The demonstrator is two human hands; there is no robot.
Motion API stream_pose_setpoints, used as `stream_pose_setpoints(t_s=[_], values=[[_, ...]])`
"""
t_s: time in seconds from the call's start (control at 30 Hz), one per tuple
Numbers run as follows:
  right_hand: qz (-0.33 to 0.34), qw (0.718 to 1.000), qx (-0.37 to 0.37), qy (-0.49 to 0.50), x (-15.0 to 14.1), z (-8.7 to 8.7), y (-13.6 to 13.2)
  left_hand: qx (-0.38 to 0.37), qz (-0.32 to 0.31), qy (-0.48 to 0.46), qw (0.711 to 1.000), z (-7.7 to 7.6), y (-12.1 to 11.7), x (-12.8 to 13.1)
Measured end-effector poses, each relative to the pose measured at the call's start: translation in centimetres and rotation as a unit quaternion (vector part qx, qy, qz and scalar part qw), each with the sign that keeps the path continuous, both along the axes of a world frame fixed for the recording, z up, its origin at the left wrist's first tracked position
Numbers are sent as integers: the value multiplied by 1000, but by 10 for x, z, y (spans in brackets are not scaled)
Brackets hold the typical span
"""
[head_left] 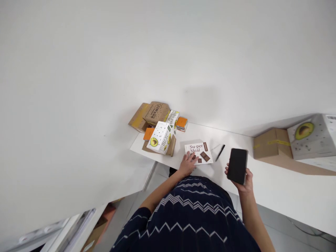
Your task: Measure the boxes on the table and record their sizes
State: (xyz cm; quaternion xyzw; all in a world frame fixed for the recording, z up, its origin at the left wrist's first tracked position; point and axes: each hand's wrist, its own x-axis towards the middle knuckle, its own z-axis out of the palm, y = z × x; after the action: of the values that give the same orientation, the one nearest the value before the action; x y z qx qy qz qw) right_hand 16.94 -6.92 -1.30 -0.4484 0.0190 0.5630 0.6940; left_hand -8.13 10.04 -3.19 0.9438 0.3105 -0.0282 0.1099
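Observation:
My right hand (pixel 246 182) holds a black smartphone (pixel 237 166) upright above the table, its dark screen towards me. Fingers wrap round the phone's lower half from both sides. My left hand (pixel 188 163) lies with fingers spread on a flat white box (pixel 198 148) printed "Su-per Meal" with pictures of chocolate pieces. That hand covers the box's lower left corner. A black pen (pixel 220 153) rests on the table just right of the box, with a thin pale item (pixel 215 147) beside it that I cannot make out.
Cardboard boxes (pixel 156 112), white avocado-print boxes (pixel 159 134) and small orange boxes (pixel 182 122) pile up at the table's left end. A brown carton (pixel 271 141) and a larger avocado box (pixel 311 136) stand at right. A wall (pixel 204 52) runs behind the white table (pixel 275 185).

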Motion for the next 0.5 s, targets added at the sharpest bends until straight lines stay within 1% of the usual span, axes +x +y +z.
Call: stream_pose_setpoints(t_s=[0.03, 0.07, 0.1, 0.17, 0.27, 0.33, 0.4, 0.5], values=[[-3, 998, 58, 22, -3, 11, 4, 0, -1, 0, 1000, 0, 0, 0], [1, 995, 100, 29, -6, 21, 8, 1, -2, -1, 1000, 1, 0, 0], [12, 991, 130, 27, -9, 32, 14, 1, -2, -1, 1000, 1, -1, 1], [44, 986, 160, 20, -15, 52, 27, 3, -1, -3, 1000, 0, -1, 0], [97, 980, 169, 35, -25, 76, 49, 4, -1, -6, 1000, -1, -1, 0], [119, 976, 172, 63, -35, 87, 64, 2, -2, -8, 1000, -2, -1, 0], [135, 971, 169, 99, -48, 94, 76, 2, -4, -12, 1000, -2, -1, 0], [158, 964, 143, 160, -71, 95, 88, 1, 1, -20, 1000, -2, -1, 1]])
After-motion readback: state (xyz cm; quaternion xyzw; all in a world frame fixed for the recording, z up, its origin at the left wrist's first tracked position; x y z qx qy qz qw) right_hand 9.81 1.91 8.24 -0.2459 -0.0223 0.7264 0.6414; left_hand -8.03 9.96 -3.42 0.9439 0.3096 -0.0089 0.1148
